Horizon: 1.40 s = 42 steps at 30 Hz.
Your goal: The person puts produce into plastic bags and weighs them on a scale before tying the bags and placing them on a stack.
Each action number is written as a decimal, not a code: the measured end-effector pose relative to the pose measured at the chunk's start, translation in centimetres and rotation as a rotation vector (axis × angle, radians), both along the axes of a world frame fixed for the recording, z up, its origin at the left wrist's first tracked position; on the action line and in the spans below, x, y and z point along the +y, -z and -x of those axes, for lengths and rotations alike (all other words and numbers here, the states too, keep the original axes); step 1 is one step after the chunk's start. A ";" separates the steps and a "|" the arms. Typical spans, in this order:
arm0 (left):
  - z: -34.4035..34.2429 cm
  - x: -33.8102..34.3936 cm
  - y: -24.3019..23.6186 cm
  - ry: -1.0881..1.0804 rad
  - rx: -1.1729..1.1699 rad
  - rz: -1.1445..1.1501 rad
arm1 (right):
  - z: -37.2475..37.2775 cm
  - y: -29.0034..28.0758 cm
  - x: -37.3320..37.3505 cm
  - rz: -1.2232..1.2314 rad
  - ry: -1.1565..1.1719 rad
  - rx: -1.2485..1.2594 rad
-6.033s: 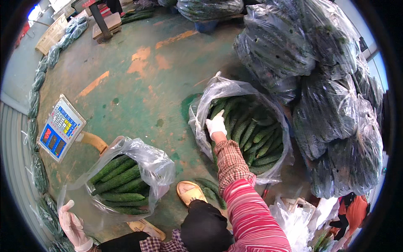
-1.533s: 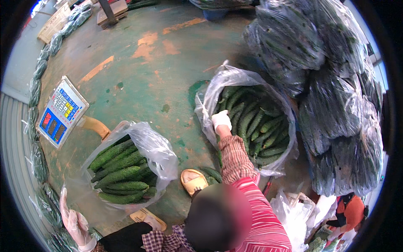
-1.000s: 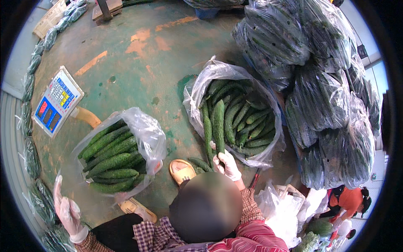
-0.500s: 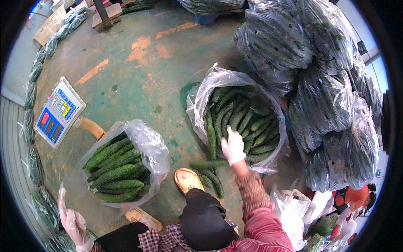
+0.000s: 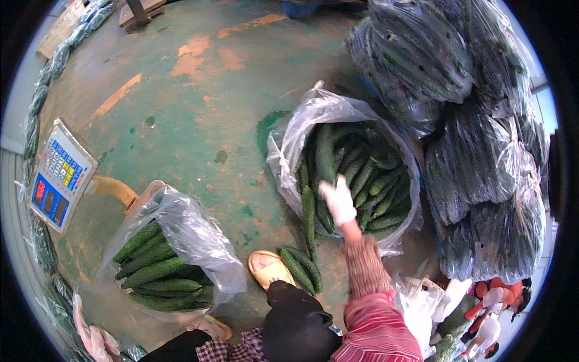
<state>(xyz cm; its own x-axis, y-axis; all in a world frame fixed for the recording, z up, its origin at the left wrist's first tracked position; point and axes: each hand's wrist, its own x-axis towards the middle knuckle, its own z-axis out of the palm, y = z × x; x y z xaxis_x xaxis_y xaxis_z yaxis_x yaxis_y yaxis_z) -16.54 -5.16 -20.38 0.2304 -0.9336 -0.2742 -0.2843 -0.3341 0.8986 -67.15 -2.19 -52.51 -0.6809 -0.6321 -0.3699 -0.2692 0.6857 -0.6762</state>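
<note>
My right hand (image 5: 339, 202), white-gloved, is open at the front of a large plastic bag of cucumbers (image 5: 383, 181). A motion-blurred cucumber (image 5: 325, 154) lies just beyond its fingertips; contact is unclear. My left hand (image 5: 95, 335), in a pale glove, is open at the lower left, beside a second bag (image 5: 160, 271) of cucumbers; whether it touches the plastic is unclear. Loose cucumbers (image 5: 301, 268) lie on the floor beside my yellow slipper (image 5: 271, 268).
A digital scale (image 5: 63, 175) stands left. Stacked bagged cucumbers (image 5: 470, 157) fill the right. A row of wrapped bundles (image 5: 39, 102) lines the left wall. Plastic sheets (image 5: 416, 314) lie lower right, near co-workers (image 5: 503, 292). A pallet (image 5: 142, 12) stands at the back.
My right hand held a cucumber near my slipper, then moved forward to the right bag. More cucumbers lie by the slipper. The view has shifted slightly.
</note>
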 end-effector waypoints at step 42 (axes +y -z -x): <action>3.0 0.3 1.2 0.197 -0.108 0.015 | 6.1 1.7 4.5 0.190 0.677 0.225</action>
